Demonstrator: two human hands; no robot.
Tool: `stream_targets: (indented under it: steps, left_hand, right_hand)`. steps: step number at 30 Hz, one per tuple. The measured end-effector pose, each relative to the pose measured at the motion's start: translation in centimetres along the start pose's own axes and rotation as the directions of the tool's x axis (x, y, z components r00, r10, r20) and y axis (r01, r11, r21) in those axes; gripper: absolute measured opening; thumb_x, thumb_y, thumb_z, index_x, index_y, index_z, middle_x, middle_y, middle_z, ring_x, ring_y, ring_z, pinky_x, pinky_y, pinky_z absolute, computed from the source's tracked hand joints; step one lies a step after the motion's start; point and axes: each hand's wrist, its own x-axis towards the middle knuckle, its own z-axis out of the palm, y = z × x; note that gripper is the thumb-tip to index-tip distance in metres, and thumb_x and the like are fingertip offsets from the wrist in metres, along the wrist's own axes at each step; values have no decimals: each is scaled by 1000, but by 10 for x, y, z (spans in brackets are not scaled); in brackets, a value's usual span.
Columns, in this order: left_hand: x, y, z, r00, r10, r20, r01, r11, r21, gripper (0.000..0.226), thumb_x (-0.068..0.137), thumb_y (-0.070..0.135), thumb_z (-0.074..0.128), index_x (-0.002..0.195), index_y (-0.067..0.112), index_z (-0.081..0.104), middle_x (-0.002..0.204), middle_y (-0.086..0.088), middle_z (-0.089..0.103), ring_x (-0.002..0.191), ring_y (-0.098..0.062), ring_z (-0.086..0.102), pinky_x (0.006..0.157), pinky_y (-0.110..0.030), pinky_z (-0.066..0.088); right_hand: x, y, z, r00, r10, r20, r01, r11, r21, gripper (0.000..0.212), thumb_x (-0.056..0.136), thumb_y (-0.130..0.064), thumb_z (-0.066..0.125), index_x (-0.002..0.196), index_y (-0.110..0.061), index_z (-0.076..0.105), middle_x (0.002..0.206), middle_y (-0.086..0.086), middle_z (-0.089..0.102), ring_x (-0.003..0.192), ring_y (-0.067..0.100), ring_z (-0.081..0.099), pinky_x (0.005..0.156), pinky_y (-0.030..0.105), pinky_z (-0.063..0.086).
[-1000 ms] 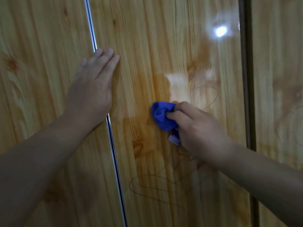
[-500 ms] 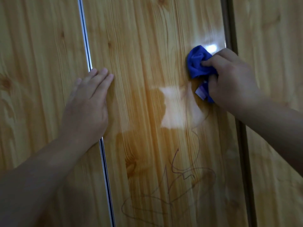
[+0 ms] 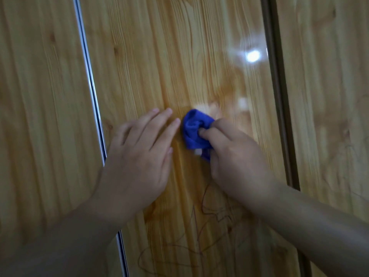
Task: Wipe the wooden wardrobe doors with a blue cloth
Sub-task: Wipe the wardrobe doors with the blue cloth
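The right hand (image 3: 237, 156) has its grip curled round the bunched blue cloth (image 3: 194, 130), pressed to the middle wardrobe door (image 3: 179, 56) between its side edges, while the left hand (image 3: 139, 156) lies flat, fingers straight, just beside it.

Single head-worn wide-angle view. It faced forward, almost square onto the wooden wardrobe doors (image 3: 189, 56), and sat very near, so wood filled the frame edge to edge. Both forearms came in from the bottom corners. The left hand (image 3: 137, 156) and right hand (image 3: 235, 158) sat just below frame centre, with the blue cloth (image 3: 196, 129) near the middle. The metal strip (image 3: 87, 66) on the left and the dark gap (image 3: 279, 96) on the right ran tilted, not plumb. Glare spot (image 3: 253, 55) was upper right. Slight motion blur.
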Motion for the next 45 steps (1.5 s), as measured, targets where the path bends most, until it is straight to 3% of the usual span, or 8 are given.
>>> stream_targets:
  steps: [7, 11, 22, 26, 31, 36, 41, 45]
  left_hand:
    - [0, -7, 0, 999, -20, 46, 19, 1000, 11, 47, 105, 19, 40, 150, 16, 50, 157, -4, 49, 148, -23, 41, 112, -45, 35]
    - [0, -8, -1, 999, -22, 45, 22, 1000, 4, 46, 104, 16, 42, 149, 18, 53, 157, -1, 51, 148, -21, 42, 111, -45, 37]
    - [-2, -7, 2, 999, -28, 37, 28, 1000, -3, 48, 105, 13, 45, 151, 18, 51, 158, 0, 50, 149, -22, 43, 108, -50, 41]
    - [-4, -7, 1, 998, -32, 45, 32, 999, -6, 49, 103, 15, 43, 152, 17, 50, 158, -2, 50, 149, -23, 42, 110, -50, 39]
    - [-3, -6, 4, 999, -31, 17, 31, 999, -14, 49, 103, 13, 45, 151, 17, 52, 157, -1, 51, 148, -23, 44, 106, -50, 40]
    - [-5, -6, 6, 999, -28, -15, 28, 999, -23, 49, 102, 11, 45, 150, 16, 53, 156, -1, 52, 148, -23, 44, 106, -48, 40]
    - [-4, -4, 6, 999, -42, -25, 41, 999, -30, 46, 105, 17, 42, 150, 16, 53, 155, -1, 53, 148, -21, 44, 110, -48, 41]
    - [-4, 2, 7, 996, -87, -17, 86, 995, -49, 47, 105, 28, 43, 150, 17, 53, 156, -1, 52, 149, -20, 42, 112, -48, 38]
  right_hand:
    - [-61, -35, 31, 981, -147, 128, 141, 988, 59, 33, 86, -10, 48, 110, -8, 70, 100, 7, 63, 75, 24, 60, 55, 38, 56]
    - [-93, -54, 48, 956, -222, 192, 203, 973, 113, 28, 88, -13, 52, 107, -9, 73, 95, 7, 67, 69, 24, 62, 56, 38, 57]
    - [-82, -31, 33, 927, -295, 233, 273, 954, 122, 28, 87, -10, 54, 112, -10, 65, 103, 6, 60, 80, 21, 59, 66, 35, 58]
    - [-53, 10, 10, 959, -223, 173, 215, 975, 64, 42, 82, -20, 76, 120, -11, 61, 112, 7, 59, 84, 18, 62, 65, 30, 58]
    - [-9, 44, -22, 985, -156, 74, 159, 986, -43, 41, 92, -25, 47, 117, 0, 68, 110, 14, 62, 79, 24, 63, 60, 34, 57]
    - [18, 63, -45, 996, -82, -48, 75, 989, -130, 50, 88, -28, 42, 117, 2, 69, 113, 20, 64, 88, 34, 66, 72, 34, 54]
    - [43, 94, -66, 986, 73, -147, -96, 982, -161, 34, 93, 1, 52, 123, -3, 67, 123, 16, 60, 105, 31, 61, 83, 25, 43]
    - [40, 91, -64, 982, 106, -158, -134, 976, -173, 33, 93, 0, 54, 124, -4, 66, 123, 14, 59, 102, 26, 60, 78, 18, 38]
